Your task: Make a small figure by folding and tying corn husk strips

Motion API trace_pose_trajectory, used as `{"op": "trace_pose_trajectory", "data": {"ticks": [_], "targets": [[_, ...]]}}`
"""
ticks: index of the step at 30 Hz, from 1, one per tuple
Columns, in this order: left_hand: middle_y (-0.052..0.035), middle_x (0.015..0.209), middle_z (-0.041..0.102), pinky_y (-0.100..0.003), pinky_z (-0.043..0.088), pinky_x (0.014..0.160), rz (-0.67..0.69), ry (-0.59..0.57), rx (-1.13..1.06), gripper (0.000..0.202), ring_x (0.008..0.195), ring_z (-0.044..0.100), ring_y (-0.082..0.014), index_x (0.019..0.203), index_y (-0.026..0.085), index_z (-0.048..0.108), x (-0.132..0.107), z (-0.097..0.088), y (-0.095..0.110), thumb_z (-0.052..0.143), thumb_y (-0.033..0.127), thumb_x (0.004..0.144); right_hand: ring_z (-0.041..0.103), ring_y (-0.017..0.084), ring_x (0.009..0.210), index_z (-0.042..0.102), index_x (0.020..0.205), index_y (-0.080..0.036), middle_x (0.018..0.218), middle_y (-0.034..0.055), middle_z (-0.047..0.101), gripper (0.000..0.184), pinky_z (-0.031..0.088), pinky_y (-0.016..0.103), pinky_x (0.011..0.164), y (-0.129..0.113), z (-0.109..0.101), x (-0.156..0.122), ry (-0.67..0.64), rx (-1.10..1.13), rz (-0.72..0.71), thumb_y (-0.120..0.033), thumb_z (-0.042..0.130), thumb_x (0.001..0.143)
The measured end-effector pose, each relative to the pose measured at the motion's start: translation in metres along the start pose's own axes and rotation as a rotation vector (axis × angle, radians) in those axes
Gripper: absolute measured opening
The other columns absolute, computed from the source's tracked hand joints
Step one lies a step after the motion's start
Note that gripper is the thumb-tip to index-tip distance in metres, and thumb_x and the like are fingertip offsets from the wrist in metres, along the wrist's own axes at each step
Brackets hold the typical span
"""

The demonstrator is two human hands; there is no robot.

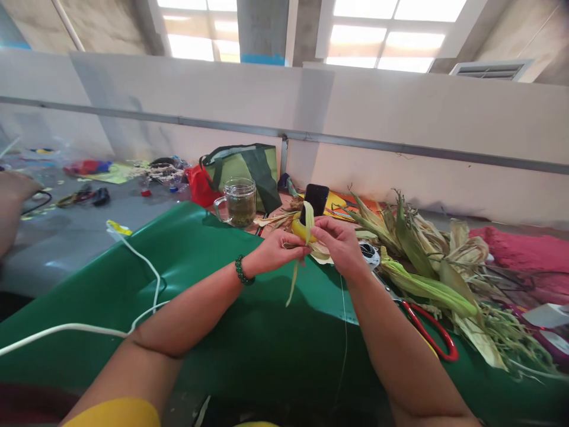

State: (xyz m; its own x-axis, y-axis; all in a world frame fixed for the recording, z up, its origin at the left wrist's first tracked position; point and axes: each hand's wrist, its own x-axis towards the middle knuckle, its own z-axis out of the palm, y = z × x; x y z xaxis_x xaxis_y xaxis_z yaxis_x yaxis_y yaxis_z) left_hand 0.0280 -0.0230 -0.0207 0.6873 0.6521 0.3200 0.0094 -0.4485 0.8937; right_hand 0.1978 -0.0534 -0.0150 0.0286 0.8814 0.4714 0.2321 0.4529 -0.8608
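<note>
Out in front of me, both hands meet over the green mat [213,332]. My left hand [276,252], with a green bead bracelet on its wrist, pinches a pale green strip of corn husk [308,216] whose tail hangs below the fingers. My right hand [338,244] has its thumb and fingers closed on the same strip from the other side. Between the hands is a curved yellow piece [299,230], partly covered by the strip; its full shape is hidden. A dark phone [317,198] stands upright just behind the hands.
Red-handled scissors [433,332] lie right of my right forearm, beside heaped corn husks [422,284]. A glass mug [240,204] stands at the back left before a green bag [262,172]. A white cable [153,276] crosses the mat. At far left, another person's arm [15,196] shows.
</note>
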Motion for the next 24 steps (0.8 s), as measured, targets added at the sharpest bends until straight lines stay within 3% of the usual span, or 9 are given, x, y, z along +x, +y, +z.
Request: {"op": "trace_pose_trajectory", "data": {"ticks": [2,5,7,10,13,16,19,24], "targets": [[-0.0049,0.066,0.070,-0.024,0.048,0.063,-0.068,0.018,-0.076,0.024,0.064,0.060,-0.0140,0.069,0.013,0.074,0.002,0.000,0.000,0.072,0.037,0.076,0.060,0.016,0.074,0.063,0.077,-0.020,0.080,0.0028,0.066,0.026,0.048,0.030,0.071,0.000,-0.001,0.001,0.120,-0.021,-0.011,-0.045,0.065,0.076],[-0.0067,0.077,0.074,-0.027,0.051,0.071,-0.232,0.128,-0.343,0.028,0.076,0.067,-0.0171,0.081,0.014,0.073,0.011,-0.003,-0.003,0.076,0.041,0.072,0.057,0.016,0.070,0.059,0.073,-0.021,0.072,0.0010,0.061,0.031,0.046,0.030,0.070,-0.003,-0.003,-0.001,0.426,-0.096,-0.142,-0.051,0.060,0.082],[-0.0083,0.088,0.075,-0.029,0.051,0.079,-0.286,0.212,-0.541,0.032,0.087,0.069,-0.0186,0.087,0.015,0.070,0.018,-0.006,-0.002,0.075,0.043,0.073,0.052,0.014,0.059,0.054,0.063,-0.022,0.060,-0.0001,0.056,0.043,0.044,0.029,0.062,-0.006,-0.003,-0.005,0.481,-0.122,-0.205,-0.057,0.051,0.088],[-0.0088,0.097,0.074,-0.028,0.050,0.082,-0.263,0.311,-0.734,0.026,0.098,0.068,-0.0189,0.090,0.016,0.064,0.027,-0.007,0.004,0.066,0.041,0.081,0.047,0.013,0.047,0.055,0.055,-0.022,0.049,0.0000,0.052,0.054,0.036,0.028,0.051,-0.005,0.002,-0.009,0.246,-0.227,-0.144,-0.062,0.045,0.090],[-0.0085,0.096,0.073,-0.027,0.050,0.073,-0.202,0.304,-0.756,0.020,0.090,0.068,-0.0186,0.089,0.016,0.062,0.032,0.002,0.011,0.060,0.036,0.083,0.049,0.014,0.048,0.058,0.053,-0.022,0.049,0.0015,0.056,0.054,0.034,0.028,0.050,0.002,0.009,-0.007,0.069,-0.325,-0.050,-0.062,0.047,0.088],[-0.0057,0.084,0.070,-0.023,0.046,0.055,-0.172,0.250,-0.705,0.024,0.067,0.064,-0.0146,0.090,0.015,0.062,0.037,0.016,0.010,0.068,0.034,0.076,0.047,0.014,0.044,0.056,0.050,-0.022,0.045,0.0011,0.053,0.052,0.032,0.028,0.048,0.009,0.012,-0.002,0.033,-0.291,0.018,-0.061,0.050,0.084],[0.0014,0.066,0.063,-0.022,0.043,0.048,-0.154,0.269,-0.660,0.037,0.050,0.055,-0.0098,0.090,0.014,0.063,0.042,0.021,-0.001,0.080,0.035,0.064,0.045,0.014,0.042,0.055,0.049,-0.022,0.042,0.0003,0.050,0.049,0.031,0.028,0.045,0.014,0.011,0.003,-0.010,-0.271,0.046,-0.057,0.052,0.082],[0.0018,0.057,0.062,-0.022,0.042,0.048,-0.151,0.297,-0.526,0.044,0.046,0.054,-0.0093,0.087,0.009,0.069,0.044,0.010,-0.022,0.085,0.038,0.058,0.046,0.013,0.045,0.057,0.048,-0.021,0.045,0.0003,0.054,0.044,0.031,0.027,0.048,0.017,0.010,0.002,-0.087,-0.340,0.054,-0.046,0.051,0.084]]}}
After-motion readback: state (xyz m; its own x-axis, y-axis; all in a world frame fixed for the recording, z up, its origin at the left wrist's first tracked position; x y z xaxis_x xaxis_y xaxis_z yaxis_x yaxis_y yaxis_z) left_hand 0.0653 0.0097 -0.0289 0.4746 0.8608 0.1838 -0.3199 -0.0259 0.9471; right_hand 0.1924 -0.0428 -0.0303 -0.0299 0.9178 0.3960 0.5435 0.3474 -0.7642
